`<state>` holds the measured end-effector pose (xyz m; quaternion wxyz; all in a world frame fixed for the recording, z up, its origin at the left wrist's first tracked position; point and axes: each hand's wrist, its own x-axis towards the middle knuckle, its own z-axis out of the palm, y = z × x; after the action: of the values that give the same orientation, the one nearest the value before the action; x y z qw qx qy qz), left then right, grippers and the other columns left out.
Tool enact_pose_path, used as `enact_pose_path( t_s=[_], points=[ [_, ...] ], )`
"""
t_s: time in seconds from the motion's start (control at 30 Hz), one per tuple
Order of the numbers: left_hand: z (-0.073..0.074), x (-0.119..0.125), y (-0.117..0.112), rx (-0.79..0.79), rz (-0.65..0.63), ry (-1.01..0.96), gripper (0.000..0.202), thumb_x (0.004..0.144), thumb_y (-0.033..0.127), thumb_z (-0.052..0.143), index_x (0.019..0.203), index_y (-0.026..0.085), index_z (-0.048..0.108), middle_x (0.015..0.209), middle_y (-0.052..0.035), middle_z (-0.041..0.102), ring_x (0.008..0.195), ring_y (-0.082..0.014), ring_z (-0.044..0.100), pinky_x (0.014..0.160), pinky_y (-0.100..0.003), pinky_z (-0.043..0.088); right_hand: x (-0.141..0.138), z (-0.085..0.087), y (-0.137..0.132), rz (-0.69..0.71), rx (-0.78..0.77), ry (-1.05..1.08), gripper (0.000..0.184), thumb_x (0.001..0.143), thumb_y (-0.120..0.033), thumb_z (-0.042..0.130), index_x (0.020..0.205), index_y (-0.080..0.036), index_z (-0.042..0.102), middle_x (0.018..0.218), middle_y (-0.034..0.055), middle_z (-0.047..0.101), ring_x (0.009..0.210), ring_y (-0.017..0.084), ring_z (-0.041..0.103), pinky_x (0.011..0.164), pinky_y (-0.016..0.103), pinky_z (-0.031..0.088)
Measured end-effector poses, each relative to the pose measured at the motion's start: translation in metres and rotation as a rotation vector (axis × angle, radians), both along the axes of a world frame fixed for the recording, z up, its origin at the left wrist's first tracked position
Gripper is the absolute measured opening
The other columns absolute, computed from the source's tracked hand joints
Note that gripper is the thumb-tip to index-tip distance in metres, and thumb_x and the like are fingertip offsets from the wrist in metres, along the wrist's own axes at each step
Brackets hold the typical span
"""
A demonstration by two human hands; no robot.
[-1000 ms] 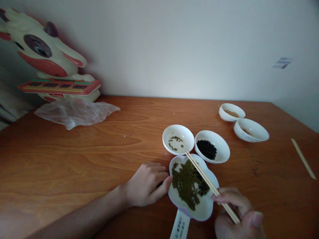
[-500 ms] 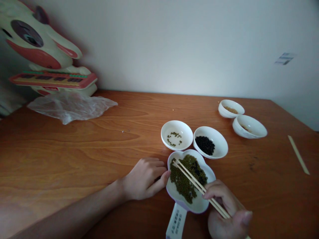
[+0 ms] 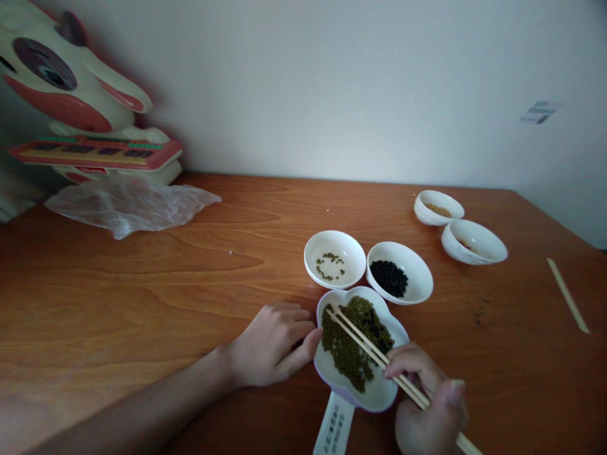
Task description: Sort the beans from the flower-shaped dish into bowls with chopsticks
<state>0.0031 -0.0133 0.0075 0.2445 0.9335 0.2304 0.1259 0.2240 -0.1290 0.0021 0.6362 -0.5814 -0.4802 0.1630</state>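
Note:
My right hand [image 3: 427, 404] grips a pair of wooden chopsticks [image 3: 365, 344], whose tips rest in the green beans at the left of a white flower-shaped dish [image 3: 374, 395]. My left hand [image 3: 272, 344] lies on the table with fingers curled and the thumb against the dish's left rim. Behind the dish stands a white bowl with a few green beans [image 3: 334, 258]. Beside that one is a white bowl of black beans [image 3: 399, 280].
Two more white bowls [image 3: 439, 207] [image 3: 473, 241] stand at the back right. A chopstick wrapper [image 3: 568, 294] lies far right. A crumpled plastic bag [image 3: 128, 203] and a cartoon cow figure [image 3: 76, 114] occupy the back left. A paper strip [image 3: 333, 431] sticks out under the dish.
The chopstick tips have come back from the rim of the green-bean bowl into the flower-shaped dish, at its left side. My left hand has stayed at the dish's rim.

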Motion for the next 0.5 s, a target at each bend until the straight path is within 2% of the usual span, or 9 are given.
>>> enact_pose_path(
  t_s=[0.4, 0.5],
  points=[
    [0.0003, -0.0008, -0.0001, -0.008, -0.007, 0.007, 0.039, 0.110, 0.030, 0.031, 0.080, 0.019, 0.052, 0.082, -0.0031, 0.063, 0.075, -0.0161, 0.055, 0.074, -0.032, 0.038, 0.0072, -0.0091, -0.0090, 0.020, -0.043, -0.015, 0.073, 0.106, -0.061, 0.023, 0.065, -0.020, 0.068, 0.066, 0.0061, 0.066, 0.069, 0.019, 0.065, 0.064, 0.032, 0.049],
    [-0.0004, -0.0004, 0.0006, -0.017, -0.006, 0.000, 0.039, 0.111, 0.030, 0.031, 0.080, 0.019, 0.052, 0.082, -0.0032, 0.063, 0.075, -0.0162, 0.054, 0.073, -0.031, 0.038, 0.0063, -0.0082, -0.0079, 0.026, -0.041, -0.007, 0.074, 0.105, -0.061, 0.022, 0.065, -0.020, 0.068, 0.065, 0.0062, 0.064, 0.066, 0.019, 0.064, 0.061, 0.032, 0.048]
  ],
)
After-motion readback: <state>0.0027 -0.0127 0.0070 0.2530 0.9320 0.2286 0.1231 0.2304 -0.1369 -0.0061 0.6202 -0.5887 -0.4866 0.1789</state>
